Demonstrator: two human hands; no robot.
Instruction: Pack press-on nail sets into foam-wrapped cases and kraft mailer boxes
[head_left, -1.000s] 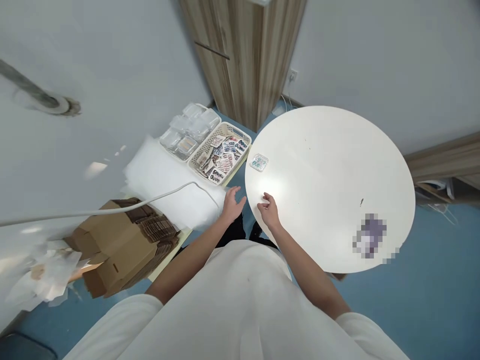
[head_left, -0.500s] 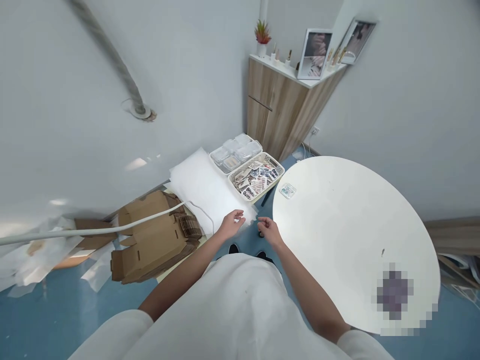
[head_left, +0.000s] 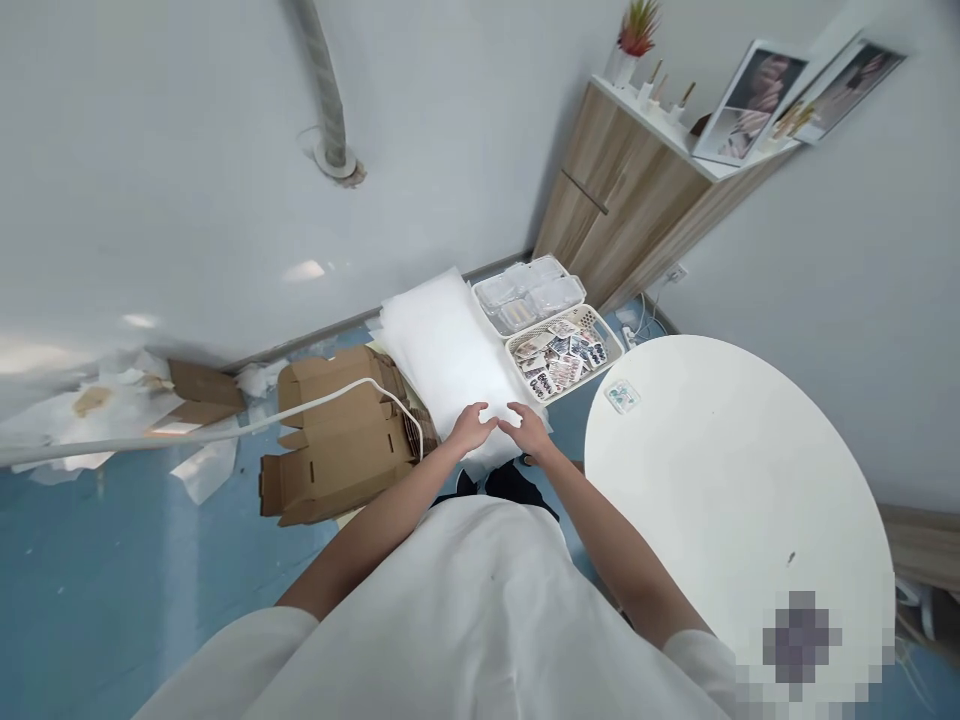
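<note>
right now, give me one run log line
left hand: open, empty | right hand: open, empty | nearest: white sheet stack | beside stack: basket of nail cards

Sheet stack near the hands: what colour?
The sheet stack is white, best seen in the head view.

A: Colours, patterns?
B: Sheet stack (head_left: 450, 350) plain white, cartons (head_left: 349, 465) brown. Basket (head_left: 612, 348) cream, perforated. Cards (head_left: 559, 358) white with black, blue, pink.
A: Rest?
B: Tabletop (head_left: 712, 470) white, floor (head_left: 112, 590) blue, cabinet (head_left: 637, 180) grey-brown woodgrain, white top, plant (head_left: 637, 30) red and green.
</note>
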